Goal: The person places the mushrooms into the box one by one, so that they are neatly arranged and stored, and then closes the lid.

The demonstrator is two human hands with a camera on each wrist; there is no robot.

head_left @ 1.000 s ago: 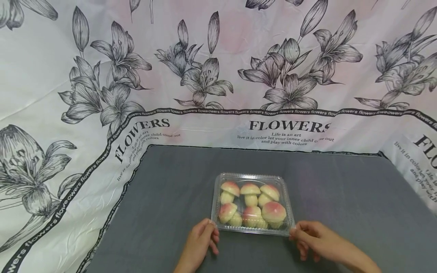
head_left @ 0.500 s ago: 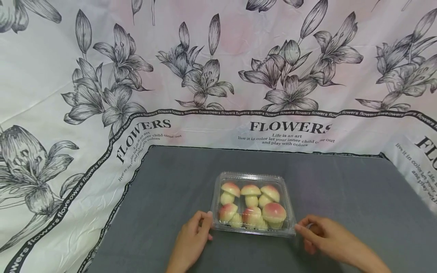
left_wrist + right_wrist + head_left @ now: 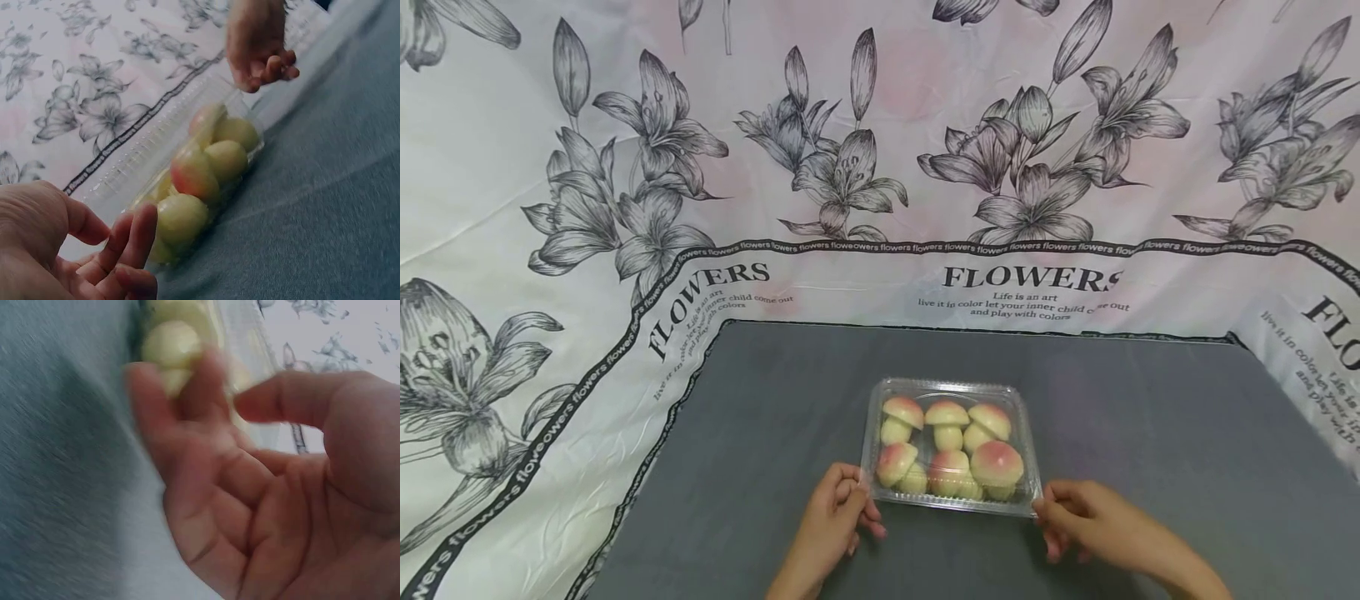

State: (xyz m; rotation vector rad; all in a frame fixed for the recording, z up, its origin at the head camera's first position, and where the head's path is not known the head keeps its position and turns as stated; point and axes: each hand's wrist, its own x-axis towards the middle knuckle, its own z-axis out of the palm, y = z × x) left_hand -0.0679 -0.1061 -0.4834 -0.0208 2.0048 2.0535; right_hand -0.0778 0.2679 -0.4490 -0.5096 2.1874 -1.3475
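Note:
A clear plastic clamshell box (image 3: 955, 502) stands on the grey surface with its lid over several mushroom-shaped pieces (image 3: 997, 463), cream with pink caps. My left hand (image 3: 832, 521) pinches the box's near left corner between thumb and index finger, the other fingers loosely curled below. At the near right corner, my right hand (image 3: 1093, 527) pinches the edge the same way. In the left wrist view the lid (image 3: 187, 115) looks closed, with the right hand (image 3: 257, 50) at the far end. The right wrist view is blurred; the right thumb (image 3: 281, 400) partly covers the box there.
The grey cloth (image 3: 775, 400) covers the table around the box. Behind and to the left, a white curtain (image 3: 880, 200) with printed flowers and lettering borders the work area.
Half a second ago both hands were spread slightly further outward at the near corners; now they are drawn in again. The box has stayed nearly in place.

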